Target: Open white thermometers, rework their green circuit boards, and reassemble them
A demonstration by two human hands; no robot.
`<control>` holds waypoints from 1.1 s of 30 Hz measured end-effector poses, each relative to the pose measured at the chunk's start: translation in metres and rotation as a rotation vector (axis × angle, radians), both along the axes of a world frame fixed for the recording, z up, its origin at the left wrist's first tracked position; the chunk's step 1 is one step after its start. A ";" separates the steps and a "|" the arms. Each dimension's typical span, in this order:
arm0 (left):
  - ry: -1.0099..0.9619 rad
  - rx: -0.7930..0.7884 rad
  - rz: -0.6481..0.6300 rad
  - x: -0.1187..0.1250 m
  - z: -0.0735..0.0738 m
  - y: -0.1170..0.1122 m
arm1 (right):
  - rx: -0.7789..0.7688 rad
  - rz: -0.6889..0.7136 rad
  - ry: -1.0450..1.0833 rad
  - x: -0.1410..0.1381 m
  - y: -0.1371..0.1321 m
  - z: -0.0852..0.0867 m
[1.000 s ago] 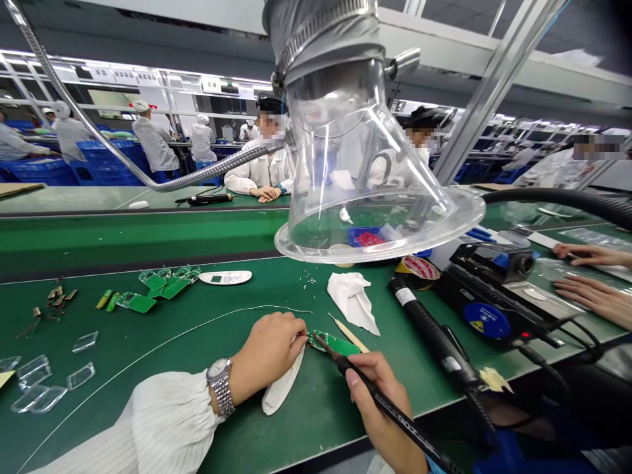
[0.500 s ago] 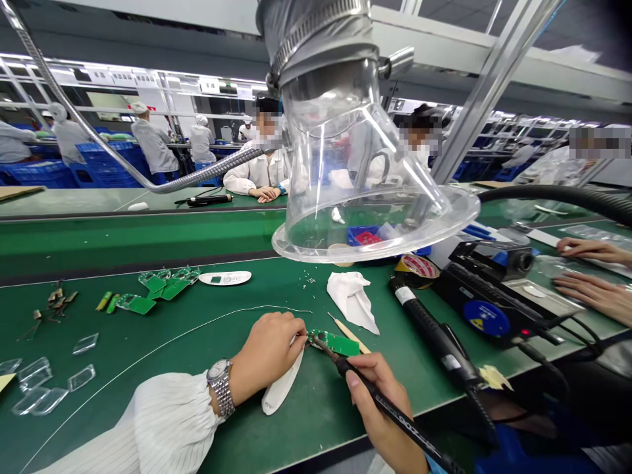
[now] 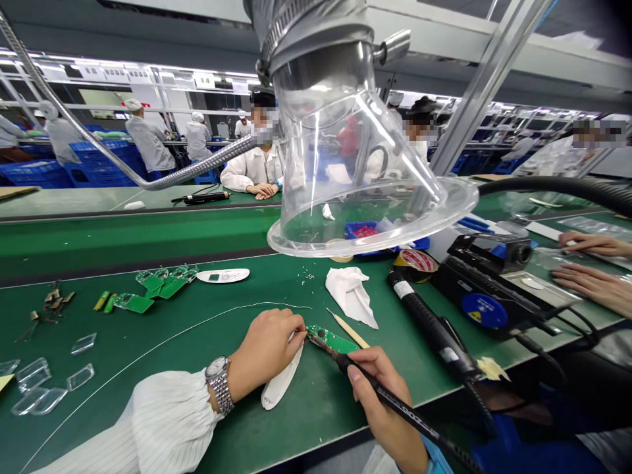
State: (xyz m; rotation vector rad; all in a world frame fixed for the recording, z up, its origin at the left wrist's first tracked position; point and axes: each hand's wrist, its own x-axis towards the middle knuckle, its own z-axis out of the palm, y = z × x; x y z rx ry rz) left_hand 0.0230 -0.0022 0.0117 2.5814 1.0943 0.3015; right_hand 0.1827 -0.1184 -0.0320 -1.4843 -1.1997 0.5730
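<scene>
My left hand (image 3: 271,345) rests on the green mat with thumb and fingertips pinched at the left end of a green circuit board (image 3: 336,340); whatever lies between them is too small to tell. In my right hand (image 3: 388,401) is a black soldering iron (image 3: 412,418), held like a pen, its tip over the left part of that board. Partly beneath my left hand lies a white elongated plastic casing (image 3: 281,383). A thin pale wire (image 3: 197,321) curves across the mat behind my left hand. Just beyond the board are a pointed wooden stick (image 3: 349,329) and a crumpled white tissue (image 3: 349,295).
A clear fume hood (image 3: 365,164) hangs over the bench. Several circuit boards (image 3: 170,284), a white casing (image 3: 222,276) and clear plastic pieces (image 3: 33,375) lie left. Right are a black tool (image 3: 424,322), a tape roll (image 3: 416,261), a black device (image 3: 478,296) and a co-worker's hands (image 3: 590,286).
The camera view has shifted slightly. My hands keep almost the same position, with the soldering iron's tip still over the left part of the board.
</scene>
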 end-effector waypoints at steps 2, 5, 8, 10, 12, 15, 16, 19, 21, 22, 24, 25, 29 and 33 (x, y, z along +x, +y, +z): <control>-0.001 -0.001 0.000 0.000 0.000 0.000 | 0.001 0.011 -0.003 0.002 0.000 -0.001; -0.007 -0.002 -0.003 0.000 -0.001 0.000 | -0.012 0.004 0.011 0.002 0.000 -0.001; -0.013 0.002 -0.005 0.000 -0.001 -0.001 | -0.015 -0.017 0.023 0.001 -0.001 0.001; -0.012 0.005 -0.007 0.000 0.000 -0.001 | -0.022 -0.026 0.025 0.000 -0.001 0.002; -0.010 0.003 -0.010 0.000 0.001 -0.001 | -0.040 -0.018 0.014 0.001 -0.001 0.002; -0.008 -0.005 -0.007 -0.001 0.002 -0.001 | -0.052 0.010 -0.009 0.001 0.000 0.001; -0.008 -0.007 -0.006 -0.001 0.002 -0.001 | -0.051 0.010 -0.013 0.002 0.000 0.000; -0.009 -0.007 -0.007 -0.001 0.002 -0.001 | -0.026 0.008 -0.029 0.002 0.001 -0.003; -0.010 -0.004 -0.008 -0.001 0.002 -0.001 | -0.021 0.017 -0.045 0.003 0.002 -0.004; -0.011 -0.003 -0.008 -0.001 0.002 -0.001 | -0.027 0.019 -0.048 0.003 0.001 -0.004; -0.014 -0.006 -0.006 -0.001 0.001 -0.001 | -0.039 0.015 -0.044 0.003 0.001 -0.003; -0.017 -0.009 -0.004 -0.001 0.001 -0.001 | -0.038 0.011 -0.039 0.003 0.000 -0.003; -0.022 -0.019 0.004 -0.001 0.002 -0.001 | -0.016 0.016 -0.012 0.003 -0.002 -0.002; -0.025 -0.031 0.007 -0.001 0.003 -0.001 | -0.035 0.038 -0.020 0.002 -0.001 -0.002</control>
